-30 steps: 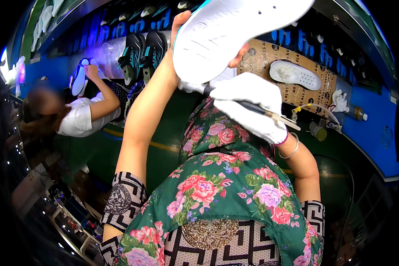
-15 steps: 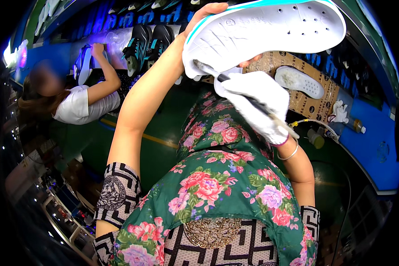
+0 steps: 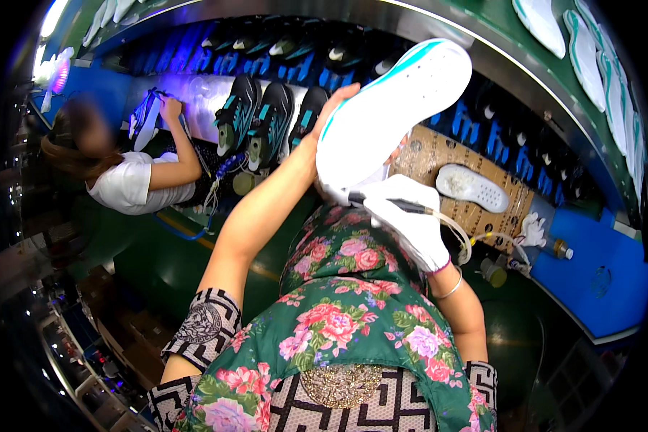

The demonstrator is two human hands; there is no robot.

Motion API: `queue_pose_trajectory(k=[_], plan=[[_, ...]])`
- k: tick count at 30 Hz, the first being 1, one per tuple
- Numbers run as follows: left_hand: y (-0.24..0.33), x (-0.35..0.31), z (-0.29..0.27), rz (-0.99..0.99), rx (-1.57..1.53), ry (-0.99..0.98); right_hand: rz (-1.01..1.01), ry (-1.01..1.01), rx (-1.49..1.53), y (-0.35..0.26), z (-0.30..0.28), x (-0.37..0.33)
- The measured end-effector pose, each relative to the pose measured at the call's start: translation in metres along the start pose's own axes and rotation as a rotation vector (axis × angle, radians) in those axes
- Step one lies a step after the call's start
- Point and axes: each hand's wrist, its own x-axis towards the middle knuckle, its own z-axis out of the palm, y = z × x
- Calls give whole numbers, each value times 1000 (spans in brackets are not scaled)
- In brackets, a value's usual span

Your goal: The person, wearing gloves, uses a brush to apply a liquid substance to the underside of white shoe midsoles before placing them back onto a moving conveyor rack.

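A white shoe sole with a teal stripe is held up in front of me, its wider end pointing up and to the right. My bare left hand grips it by the left edge, with fingertips showing past its right edge. My right hand, in a white glove, is closed around a slim dark-handled brush with a clear hose. The brush's front end meets the sole's lower heel edge; its bristles are hard to make out. Farther right, a second white sole lies on cardboard.
Black-and-teal shoes stand on the bench at left, near a co-worker handling a shoe. A crumpled white glove and a bottle are by the blue tabletop. More soles line the green upper surface.
The sole has tilted steeper, its far end swinging leftward. My right hand, with the brush, has turned and sits at the heel's lower edge rather than over its face. The whole view has shifted.
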Motion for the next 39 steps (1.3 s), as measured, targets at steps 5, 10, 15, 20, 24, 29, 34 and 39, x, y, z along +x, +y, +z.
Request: queue_pose_trajectory(k=[5,10,15,20,24,29,34,39], plan=[[-20,-8,18,165,9,69,-13,184,-39,-28,-28,10],[-51,-24,13,74,114,154,-639,486,-811,-58,-50,38],[-45,-39,25,123,6,179,-830,228,-962,-62,-43,31],[-12,-66,53,240,222,-209,-441,155,74,-53,-45,2],[48,-39,93,236,241,-459,-574,333,298,-37,-68,-13],[130,65,120,481,89,-175,-292,641,375,5,-74,0],[102,101,120,647,85,143,-240,638,437,35,-81,2],[121,46,111,1026,1005,541,-230,693,501,47,-93,-6]])
